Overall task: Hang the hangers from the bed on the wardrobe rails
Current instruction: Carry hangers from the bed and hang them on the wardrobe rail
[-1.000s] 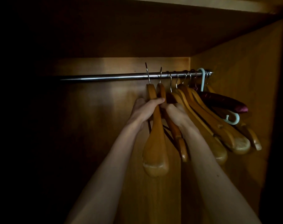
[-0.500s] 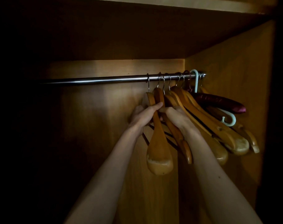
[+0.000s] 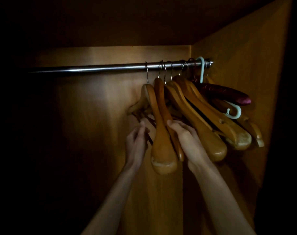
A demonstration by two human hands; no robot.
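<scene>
Wooden hangers (image 3: 163, 133) hang on the rail (image 3: 93, 68), bunched toward 2 o'clock. The left hand (image 3: 137, 139) pinches a lower bar; the right hand (image 3: 186, 139) has its grip curled round a hanger arm.

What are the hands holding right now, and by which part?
The left hand pinches the dark lower bar of the leftmost wooden hanger. The right hand rests against the second hanger; a real grip cannot be told.

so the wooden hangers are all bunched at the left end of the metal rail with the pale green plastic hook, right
Not quite: the head view shows the wooden hangers bunched at the right end of the metal rail, by the wardrobe's side wall. The pale green plastic hook does hang among them.
</scene>
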